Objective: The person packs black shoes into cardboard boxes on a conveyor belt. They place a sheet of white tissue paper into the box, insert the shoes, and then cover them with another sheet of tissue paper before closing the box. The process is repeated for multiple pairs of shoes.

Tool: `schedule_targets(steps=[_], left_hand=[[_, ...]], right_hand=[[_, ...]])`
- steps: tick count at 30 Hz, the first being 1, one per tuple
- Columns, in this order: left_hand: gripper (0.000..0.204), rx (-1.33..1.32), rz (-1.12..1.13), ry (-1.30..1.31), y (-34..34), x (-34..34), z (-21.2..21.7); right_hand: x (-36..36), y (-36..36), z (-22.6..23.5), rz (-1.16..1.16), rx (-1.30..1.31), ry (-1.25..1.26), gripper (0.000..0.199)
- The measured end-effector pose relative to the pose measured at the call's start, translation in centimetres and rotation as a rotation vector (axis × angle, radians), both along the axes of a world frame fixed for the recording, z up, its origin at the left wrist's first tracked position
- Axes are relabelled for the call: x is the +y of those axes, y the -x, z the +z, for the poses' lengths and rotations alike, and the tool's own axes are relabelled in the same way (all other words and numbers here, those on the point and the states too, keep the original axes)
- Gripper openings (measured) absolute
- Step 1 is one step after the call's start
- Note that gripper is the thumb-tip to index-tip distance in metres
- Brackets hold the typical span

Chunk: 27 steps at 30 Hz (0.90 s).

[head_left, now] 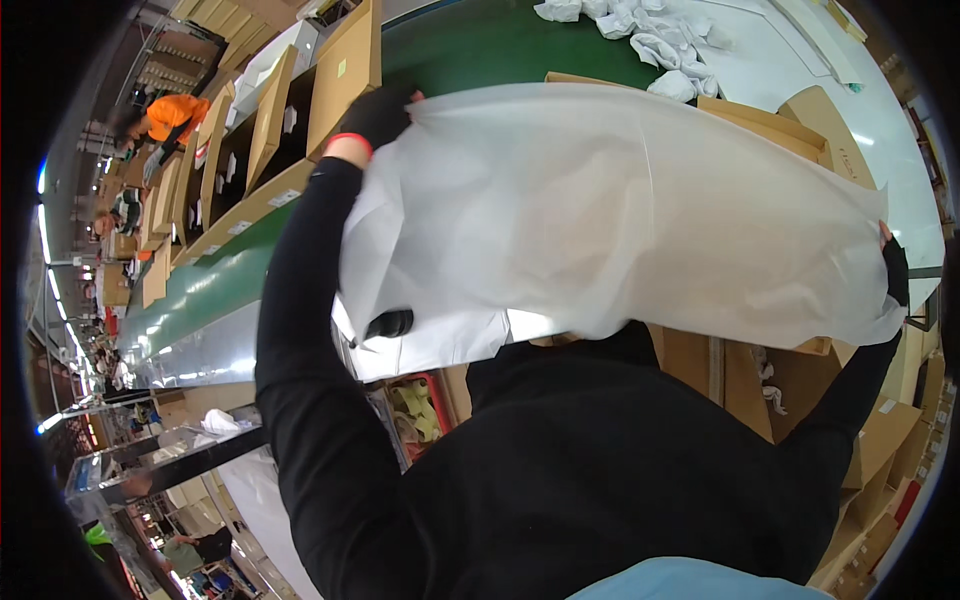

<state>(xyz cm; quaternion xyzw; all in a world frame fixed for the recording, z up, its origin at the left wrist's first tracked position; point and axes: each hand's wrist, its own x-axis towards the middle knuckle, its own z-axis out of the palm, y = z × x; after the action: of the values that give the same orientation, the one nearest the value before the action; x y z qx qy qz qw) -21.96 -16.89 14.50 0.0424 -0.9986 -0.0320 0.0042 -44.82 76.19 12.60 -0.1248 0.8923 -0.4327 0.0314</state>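
While spread wide at chest height over the open box [800, 125], white sheet [600, 210] held by its two upper corners: left hand [380, 115] closed on one, right hand [893, 268] pinching the other. Seemingly mid-unfolding; next move likely calls for even tension and lowering it square. Box interior hidden behind sheet; right fingers half covered; dark object [390, 323] under sheet unclear.

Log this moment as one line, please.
left hand: grips sheet's far corner | right hand: grips opposite edge | white sheet: spread above cardboard box | green belt: behind
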Motion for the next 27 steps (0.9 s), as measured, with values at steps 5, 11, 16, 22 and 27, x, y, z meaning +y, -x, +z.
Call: schedule_targets(steps=[5,11,16,22,27], left_hand=[[0.031,0.186,0.009,0.045,6.4,2.2,-3.6],[0.029,0.550,0.205,-0.237,6.9,0.1,4.8],[0.037,0.126,-0.204,-0.151,-1.8,11.2,1.2],[0.070,0.046,0.058,-0.417,-12.4,17.0,-11.7],[0.070,0.031,0.133,-0.471,-12.7,21.9,-8.7]], right_hand=[[6.3,1.6,-2.9,-0.097,0.038,-0.143,0.041],[11.9,3.8,-4.6,-0.122,0.077,-0.347,0.042],[16.1,6.2,-7.3,-0.102,0.107,-0.496,0.042],[20.7,13.6,6.7,-0.128,0.411,-1.379,0.044],[1.6,10.9,8.3,-0.190,0.819,-1.096,0.043]])
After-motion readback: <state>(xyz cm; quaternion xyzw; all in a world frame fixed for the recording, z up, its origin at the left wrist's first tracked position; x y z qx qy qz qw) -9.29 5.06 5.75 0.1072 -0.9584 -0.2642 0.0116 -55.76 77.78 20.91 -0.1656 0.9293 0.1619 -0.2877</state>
